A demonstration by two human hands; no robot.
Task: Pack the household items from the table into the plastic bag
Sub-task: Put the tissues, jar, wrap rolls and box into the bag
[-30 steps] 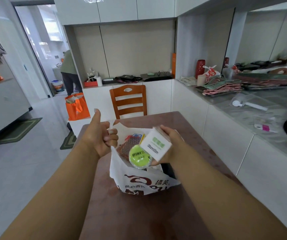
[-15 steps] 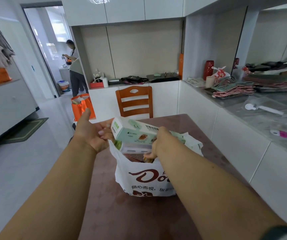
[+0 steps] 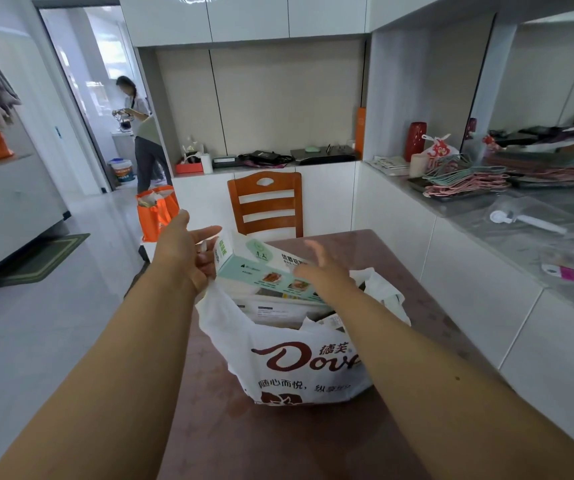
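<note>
A white plastic bag with brown lettering stands on the brown table, full of packages. A long pale green and white box lies across the bag's mouth, sticking out to the left. My left hand is at the bag's left rim; thumb and index finger are stretched out, and the lower fingers curl round the bag's handle beside the box's end. My right hand hovers just over the box with its fingers spread, blurred, holding nothing.
A wooden chair stands at the table's far end. A white counter with hangers and small items runs along the right. On the floor at the left sits an orange bag. A person stands in the far doorway.
My right hand brought the green box over the bag, laid it across the mouth and let go, fingers now spread. The left hand stayed at the bag's rim, its thumb and index finger loosened.
</note>
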